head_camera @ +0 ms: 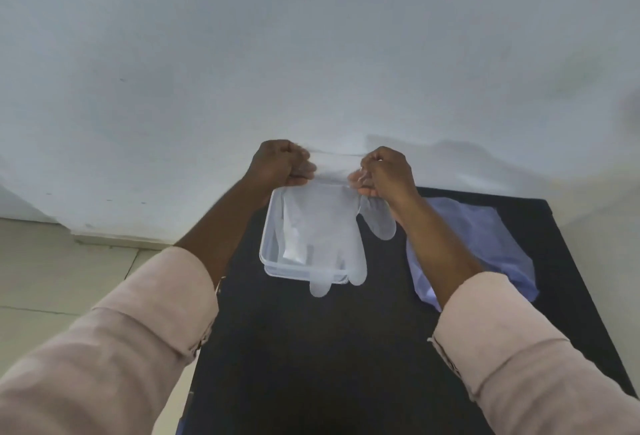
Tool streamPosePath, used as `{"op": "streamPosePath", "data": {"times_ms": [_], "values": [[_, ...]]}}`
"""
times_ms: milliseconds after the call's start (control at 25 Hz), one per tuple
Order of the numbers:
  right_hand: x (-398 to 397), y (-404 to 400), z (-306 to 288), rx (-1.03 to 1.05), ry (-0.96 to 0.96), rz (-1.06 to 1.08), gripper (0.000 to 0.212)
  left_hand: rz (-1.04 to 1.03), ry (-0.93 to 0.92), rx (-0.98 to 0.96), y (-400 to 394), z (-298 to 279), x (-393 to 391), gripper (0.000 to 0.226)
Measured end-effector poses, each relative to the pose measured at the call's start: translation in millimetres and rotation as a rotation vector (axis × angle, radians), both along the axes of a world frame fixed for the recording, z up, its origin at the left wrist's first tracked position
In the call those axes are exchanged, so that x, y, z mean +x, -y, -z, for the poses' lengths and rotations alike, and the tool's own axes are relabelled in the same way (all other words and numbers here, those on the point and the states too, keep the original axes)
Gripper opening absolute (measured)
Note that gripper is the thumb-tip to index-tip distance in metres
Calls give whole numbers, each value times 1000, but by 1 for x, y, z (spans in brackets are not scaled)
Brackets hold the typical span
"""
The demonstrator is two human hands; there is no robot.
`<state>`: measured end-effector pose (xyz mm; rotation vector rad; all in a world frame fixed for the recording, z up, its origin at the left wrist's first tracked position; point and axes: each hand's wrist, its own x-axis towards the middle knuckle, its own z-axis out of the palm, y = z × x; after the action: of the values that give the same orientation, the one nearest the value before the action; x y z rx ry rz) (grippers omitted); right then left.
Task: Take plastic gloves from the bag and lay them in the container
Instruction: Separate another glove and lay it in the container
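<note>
Nearest the camera, two pale sleeves reach forward over a dark worktop (311,348). Below and toward the camera from the fingers, a clear container (273,261) sits on that worktop; at least one folded white piece already lies inside it, which reads as a glove laid earlier in the job, though the plastic is too sheer to count layers.

Higher up, a translucent plastic glove (329,227) hangs over the container, its fingertips drooping past the container's near rim and its thumb lobe hanging off to the right side. The left hand (280,164) and right hand (384,171) each pinch a corner of the glove's cuff, fingers (304,171) curled closed on the film and pulling it taut between them.

Just under the right forearm, a bluish bag (485,244) lies flat on the worktop.

My judgement: the task is partway through. This glove is out of the bag but not yet laid down; whether more remain in the bag cannot be told.
</note>
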<state>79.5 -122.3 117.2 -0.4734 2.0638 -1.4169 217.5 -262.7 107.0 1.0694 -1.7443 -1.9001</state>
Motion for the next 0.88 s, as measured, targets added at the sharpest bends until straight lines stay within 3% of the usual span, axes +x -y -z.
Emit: {"op": "streamPosePath", "data": {"times_ms": [280, 480, 560, 680, 880], "values": [[-39, 79, -5, -91, -144, -10, 13, -115, -37, -129, 66, -15, -45, 6], [-40, 80, -11, -398, -483, 70, 13, -174, -255, -370, 62, -32, -50, 7], [-27, 66, 4, -417, -551, 77, 13, -160, -285, -404, 52, -16, -40, 10], [-7, 34, 65, -252, -586, -2, 18, -115, -141, -513, 33, 50, -12, 8], [23, -11, 153, 215, -603, -45, 15, -43, 393, -697, -5, 142, 29, 18]]}}
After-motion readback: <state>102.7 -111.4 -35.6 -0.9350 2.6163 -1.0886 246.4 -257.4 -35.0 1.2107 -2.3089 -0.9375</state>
